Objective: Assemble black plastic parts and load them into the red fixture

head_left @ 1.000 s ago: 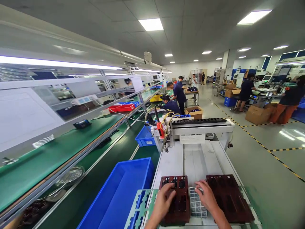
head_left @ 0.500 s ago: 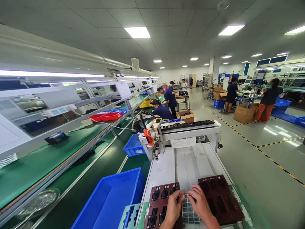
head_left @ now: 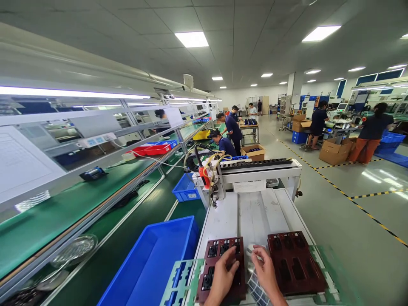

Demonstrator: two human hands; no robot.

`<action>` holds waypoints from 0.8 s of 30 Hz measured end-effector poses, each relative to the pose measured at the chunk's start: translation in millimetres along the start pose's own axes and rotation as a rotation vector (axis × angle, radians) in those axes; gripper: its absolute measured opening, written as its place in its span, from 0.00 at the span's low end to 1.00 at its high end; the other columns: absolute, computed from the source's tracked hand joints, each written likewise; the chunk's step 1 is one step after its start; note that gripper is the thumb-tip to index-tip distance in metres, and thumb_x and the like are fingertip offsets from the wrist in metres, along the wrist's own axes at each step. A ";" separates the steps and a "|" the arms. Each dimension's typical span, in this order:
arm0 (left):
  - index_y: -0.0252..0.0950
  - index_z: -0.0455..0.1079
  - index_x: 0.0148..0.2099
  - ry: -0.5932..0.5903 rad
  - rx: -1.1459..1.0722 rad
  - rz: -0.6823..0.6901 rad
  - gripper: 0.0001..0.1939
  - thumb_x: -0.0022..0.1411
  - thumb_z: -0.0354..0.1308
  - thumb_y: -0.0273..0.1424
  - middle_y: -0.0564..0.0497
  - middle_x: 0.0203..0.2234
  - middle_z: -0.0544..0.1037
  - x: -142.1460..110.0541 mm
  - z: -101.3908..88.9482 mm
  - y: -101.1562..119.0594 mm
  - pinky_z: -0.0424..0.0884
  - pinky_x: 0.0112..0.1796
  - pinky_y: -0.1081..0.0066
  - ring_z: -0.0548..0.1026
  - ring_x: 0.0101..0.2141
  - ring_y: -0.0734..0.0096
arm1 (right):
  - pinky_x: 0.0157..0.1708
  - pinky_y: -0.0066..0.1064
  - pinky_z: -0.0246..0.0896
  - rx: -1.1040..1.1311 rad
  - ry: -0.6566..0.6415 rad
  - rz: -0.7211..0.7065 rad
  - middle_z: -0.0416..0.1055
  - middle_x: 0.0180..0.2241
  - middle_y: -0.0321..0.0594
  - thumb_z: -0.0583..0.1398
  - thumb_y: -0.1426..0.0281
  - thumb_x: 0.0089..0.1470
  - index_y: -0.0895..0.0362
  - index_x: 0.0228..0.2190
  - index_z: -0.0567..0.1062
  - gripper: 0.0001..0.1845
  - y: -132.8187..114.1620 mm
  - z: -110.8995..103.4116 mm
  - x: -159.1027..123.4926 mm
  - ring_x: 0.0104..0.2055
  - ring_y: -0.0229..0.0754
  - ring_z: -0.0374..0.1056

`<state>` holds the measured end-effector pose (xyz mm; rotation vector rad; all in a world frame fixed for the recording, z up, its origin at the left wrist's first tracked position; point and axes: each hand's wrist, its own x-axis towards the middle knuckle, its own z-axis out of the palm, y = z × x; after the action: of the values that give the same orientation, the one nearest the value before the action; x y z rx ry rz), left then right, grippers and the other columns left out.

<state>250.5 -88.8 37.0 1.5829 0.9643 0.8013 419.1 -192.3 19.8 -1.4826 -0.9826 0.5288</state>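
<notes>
My left hand rests on the left dark red fixture tray, fingers bent over its black parts. My right hand is pinched on the curled top edge of a clear sheet of small square pads that lies between the two trays. A second dark red fixture tray lies just right of that hand. Both trays sit on the white machine bed.
A gantry with a hose-fed head crosses the bed ahead. A large blue bin stands to my left beside a green conveyor line. Several other people work farther down the line and at right, among cardboard boxes.
My left hand moved back onto the left tray from the sheet. My right hand has lifted the sheet's top edge, which now curls up. The view shifted slightly.
</notes>
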 end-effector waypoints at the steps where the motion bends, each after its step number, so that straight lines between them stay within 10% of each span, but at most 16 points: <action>1: 0.38 0.79 0.55 0.056 0.017 0.011 0.25 0.56 0.67 0.39 0.40 0.55 0.82 -4.2 -10.6 0.9 0.75 0.59 0.52 0.79 0.56 0.49 | 0.42 0.34 0.73 0.002 -0.045 0.004 0.79 0.47 0.49 0.59 0.57 0.65 0.55 0.46 0.79 0.17 -0.9 2.6 -3.8 0.45 0.50 0.76; 6: 0.35 0.81 0.47 0.193 0.051 -0.028 0.26 0.57 0.66 0.52 0.39 0.46 0.86 -28.1 -55.5 1.5 0.79 0.53 0.51 0.83 0.48 0.46 | 0.49 0.40 0.70 -0.079 -0.350 0.032 0.81 0.44 0.38 0.64 0.72 0.51 0.45 0.61 0.72 0.35 -3.6 24.8 -18.1 0.43 0.49 0.76; 11: 0.35 0.82 0.43 0.202 0.010 -0.126 0.31 0.52 0.68 0.59 0.40 0.42 0.87 -57.6 -71.6 -4.8 0.81 0.48 0.55 0.84 0.44 0.46 | 0.49 0.42 0.69 -0.037 -0.330 0.015 0.81 0.42 0.42 0.65 0.68 0.54 0.51 0.48 0.78 0.18 -15.2 39.8 -12.0 0.46 0.52 0.76; 15: 0.37 0.81 0.50 0.105 -0.108 -0.167 0.31 0.52 0.70 0.55 0.41 0.44 0.86 -76.6 -70.1 5.6 0.80 0.50 0.56 0.83 0.46 0.48 | 0.49 0.41 0.68 0.115 -0.194 0.080 0.81 0.44 0.46 0.61 0.55 0.65 0.54 0.53 0.69 0.21 -48.1 28.1 2.8 0.46 0.51 0.76; 24: 0.39 0.79 0.56 -0.131 -0.438 -0.217 0.42 0.45 0.72 0.60 0.42 0.38 0.85 -95.8 -31.2 47.7 0.81 0.42 0.50 0.83 0.38 0.48 | 0.40 0.37 0.67 0.560 -0.248 0.315 0.82 0.38 0.43 0.71 0.51 0.56 0.53 0.50 0.66 0.31 -104.0 9.0 -4.4 0.38 0.48 0.76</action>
<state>188.9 -165.9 88.6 1.1170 0.7854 0.6914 381.6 -198.9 117.1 -1.0779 -0.7049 1.1371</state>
